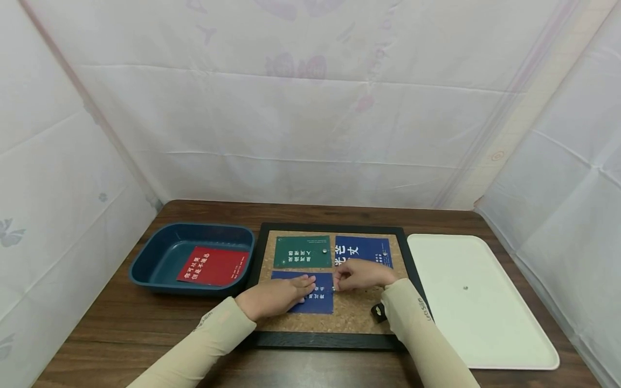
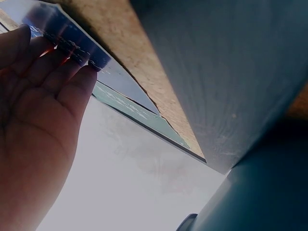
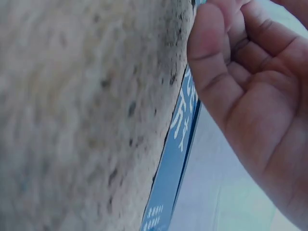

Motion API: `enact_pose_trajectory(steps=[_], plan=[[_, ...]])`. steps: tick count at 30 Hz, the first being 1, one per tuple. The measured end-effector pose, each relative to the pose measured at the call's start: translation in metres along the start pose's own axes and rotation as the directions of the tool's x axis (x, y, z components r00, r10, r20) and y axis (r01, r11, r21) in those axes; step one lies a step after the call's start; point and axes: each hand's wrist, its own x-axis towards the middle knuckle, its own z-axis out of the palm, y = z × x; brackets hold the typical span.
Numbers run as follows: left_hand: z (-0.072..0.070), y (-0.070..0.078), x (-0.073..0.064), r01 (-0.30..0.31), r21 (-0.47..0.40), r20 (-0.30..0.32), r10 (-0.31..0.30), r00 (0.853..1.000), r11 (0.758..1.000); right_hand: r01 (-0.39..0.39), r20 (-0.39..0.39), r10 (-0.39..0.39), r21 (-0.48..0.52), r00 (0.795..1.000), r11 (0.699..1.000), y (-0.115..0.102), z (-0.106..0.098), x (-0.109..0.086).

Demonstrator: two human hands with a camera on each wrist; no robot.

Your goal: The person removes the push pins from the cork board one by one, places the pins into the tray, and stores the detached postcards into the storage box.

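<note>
A cork board (image 1: 356, 323) with a black frame lies on the table. My left hand (image 1: 278, 296) rests with extended fingers on a blue card (image 1: 322, 307) at the board's lower left; in the left wrist view its fingertips touch the card. My right hand (image 1: 361, 274) pinches at that card's right edge, with curled fingers. Between its fingertips sits what looks like a small clear push pin, mostly hidden. Above are a green card (image 1: 301, 248), with a clear pin (image 1: 324, 251) in it, and a second blue card (image 1: 373, 249), partly behind my right hand.
A dark teal basin (image 1: 160, 264) stands left of the board, with a red card (image 1: 215, 267) in it. On the right, a white tray (image 1: 485, 323) holds one small pin (image 1: 465, 288). A small black object (image 1: 378, 312) is beside my right sleeve.
</note>
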Motion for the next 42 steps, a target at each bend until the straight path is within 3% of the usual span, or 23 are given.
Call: enact_pose_trajectory(steps=[6, 15, 22, 42], plan=[[-0.001, 0.000, 0.001, 0.008, -0.002, 0.010, -0.008, 1.000, 1.000, 0.021, -0.028, -0.021, -0.016, 0.999, 1.000, 0.002, -0.005, -0.007], [-0.001, 0.000, 0.001, 0.018, -0.012, 0.015, -0.018, 1.000, 1.000, -0.053, -0.113, 0.050, -0.027, 0.992, 0.998, 0.007, -0.014, -0.021], [-0.001, 0.002, 0.001, 0.032, -0.046, 0.019, -0.031, 0.999, 0.998, -0.013, -0.183, 0.004, -0.047, 0.983, 0.999, 0.015, -0.025, -0.034], [0.001, -0.001, 0.000, 0.053, -0.089, 0.023, -0.051, 0.998, 0.995, -0.108, -0.352, 0.104, 0.008, 0.930, 0.994, 0.037, -0.048, -0.074]])
